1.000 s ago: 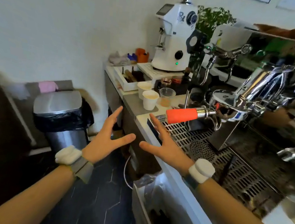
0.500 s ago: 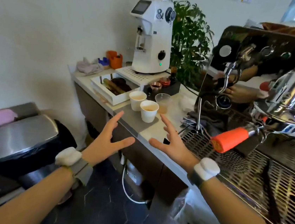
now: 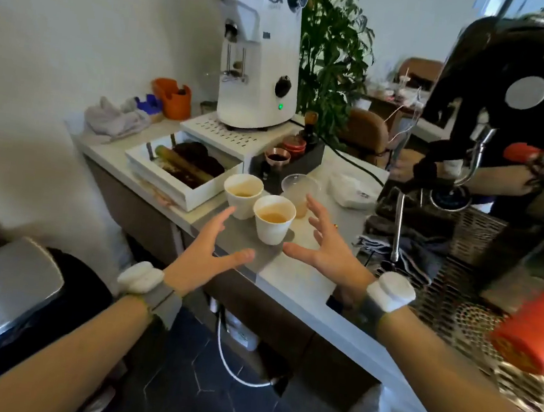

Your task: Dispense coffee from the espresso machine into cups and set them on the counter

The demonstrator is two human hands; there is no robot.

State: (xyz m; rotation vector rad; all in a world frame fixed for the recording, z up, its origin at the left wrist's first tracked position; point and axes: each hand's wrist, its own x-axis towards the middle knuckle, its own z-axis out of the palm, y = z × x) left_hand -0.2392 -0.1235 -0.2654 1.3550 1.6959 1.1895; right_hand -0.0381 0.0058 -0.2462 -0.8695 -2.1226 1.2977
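Two white paper cups with coffee stand on the counter (image 3: 293, 276): the near cup (image 3: 273, 220) and the far cup (image 3: 243, 195), touching side by side. A clear plastic cup (image 3: 296, 188) stands just behind them. My left hand (image 3: 207, 252) is open, fingers spread, just left of the near cup. On the other side of that cup my right hand (image 3: 327, 242) is open too, holding nothing. The espresso machine (image 3: 510, 185) fills the right side, its orange portafilter handle (image 3: 531, 332) blurred at the right edge.
A white grinder (image 3: 258, 45) stands at the back beside a plant (image 3: 333, 43). A white knock box (image 3: 183, 170) with grounds sits left of the cups. A steam wand (image 3: 397, 227) hangs over cloths. A steel bin (image 3: 0, 290) stands at the lower left; another person's arms show at right.
My view has swung left and moved closer to the cups. Both open hands have moved forward and now flank the near cup.
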